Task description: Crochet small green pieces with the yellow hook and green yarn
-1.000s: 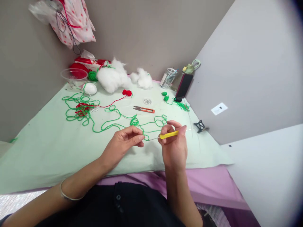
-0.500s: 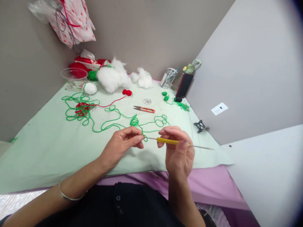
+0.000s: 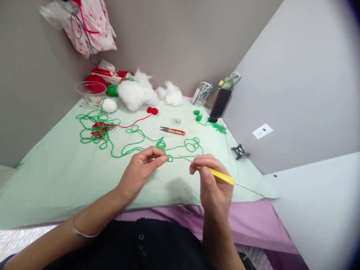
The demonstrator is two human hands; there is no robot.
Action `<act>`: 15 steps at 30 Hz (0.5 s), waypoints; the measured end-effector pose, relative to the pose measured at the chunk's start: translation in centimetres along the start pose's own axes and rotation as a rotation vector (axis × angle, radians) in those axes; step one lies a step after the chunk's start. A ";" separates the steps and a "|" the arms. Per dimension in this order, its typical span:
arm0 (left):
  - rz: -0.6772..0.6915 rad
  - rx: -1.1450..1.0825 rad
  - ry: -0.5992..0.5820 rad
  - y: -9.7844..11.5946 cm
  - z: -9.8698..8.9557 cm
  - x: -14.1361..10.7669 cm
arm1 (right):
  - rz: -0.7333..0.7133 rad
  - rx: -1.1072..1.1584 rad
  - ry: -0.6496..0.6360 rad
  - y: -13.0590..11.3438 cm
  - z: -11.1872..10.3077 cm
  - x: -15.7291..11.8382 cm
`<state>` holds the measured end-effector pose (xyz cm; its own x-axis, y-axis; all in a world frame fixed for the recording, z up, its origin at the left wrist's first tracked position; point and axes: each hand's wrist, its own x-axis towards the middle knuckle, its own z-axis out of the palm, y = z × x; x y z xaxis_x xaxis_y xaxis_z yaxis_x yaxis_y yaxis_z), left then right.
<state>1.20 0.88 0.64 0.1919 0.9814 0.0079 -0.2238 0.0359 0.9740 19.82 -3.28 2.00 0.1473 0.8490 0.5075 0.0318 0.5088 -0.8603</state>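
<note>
Over the front of the table, my left hand point(image 3: 140, 170) pinches green yarn point(image 3: 170, 158), with a small loop of it sticking out past the fingertips. My right hand point(image 3: 215, 182) is closed around the yellow handle of a crochet hook point(image 3: 222, 176). The hook's thin metal tip points left towards the loop, apart from it; its other metal end sticks out to the lower right. Beyond the hands, loose green strands run left into a tangle with red yarn point(image 3: 99, 129). Thread snips point(image 3: 173, 131) with orange handles lie behind the yarn.
White stuffing point(image 3: 136, 93), a clear plastic tub point(image 3: 90, 98) and a white ball point(image 3: 109, 105) stand at the back left. A red crocheted piece point(image 3: 152, 110) lies mid-table. At right are small green pieces point(image 3: 198, 117), a phone point(image 3: 221, 103), a pen cup point(image 3: 201, 94) and a black stand point(image 3: 240, 151).
The crochet hook has come out of the green loop. My right hand has turned and moved slightly right, tilting the hook. My left hand still pinches the yarn.
</note>
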 end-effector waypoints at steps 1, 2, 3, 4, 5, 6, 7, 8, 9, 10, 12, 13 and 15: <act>0.020 0.025 -0.004 0.0 0.0 0.0 | -0.003 -0.013 -0.014 -0.1 0.1 -0.1; 0.036 0.041 -0.012 0.1 0.0 -0.1 | -0.003 -0.037 -0.033 -0.2 0.2 -0.3; 0.047 0.049 -0.022 0.2 0.0 -0.1 | -0.005 -0.070 -0.058 -0.3 0.2 -0.5; 0.054 0.052 -0.035 0.3 0.1 -0.2 | -0.013 -0.109 -0.085 -0.4 0.3 -0.7; 0.058 0.056 -0.046 0.4 0.1 -0.3 | -0.028 -0.149 -0.113 -0.4 0.3 -0.9; 0.061 0.061 -0.054 0.4 0.1 -0.3 | -0.050 -0.191 -0.138 -0.5 0.4 -1.0; 0.064 0.066 -0.060 0.5 0.1 -0.4 | -0.080 -0.234 -0.157 -0.5 0.4 -1.1; 0.064 0.071 -0.064 0.5 0.2 -0.4 | -0.120 -0.280 -0.170 -0.5 0.5 -1.1; 0.064 0.073 -0.068 0.5 0.2 -0.5 | -0.166 -0.328 -0.180 -0.4 0.6 -1.1; 0.063 0.069 -0.074 0.6 0.2 -0.5 | -0.218 -0.379 -0.189 -0.4 0.7 -1.1; 0.048 0.046 -0.102 0.6 0.2 -0.6 | -0.321 -0.470 -0.195 -0.3 0.9 -1.1; 0.035 0.028 -0.125 0.7 0.2 -0.6 | -0.361 -0.499 -0.191 -0.2 0.9 -1.0; 0.003 -0.013 -0.182 0.8 0.2 -0.6 | -0.402 -0.517 -0.175 -0.1 1.0 -1.0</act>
<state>1.13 0.23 1.45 0.3607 0.9312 0.0527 -0.2369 0.0368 0.9709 18.64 -4.08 1.62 -0.1357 0.6409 0.7555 0.5254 0.6931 -0.4936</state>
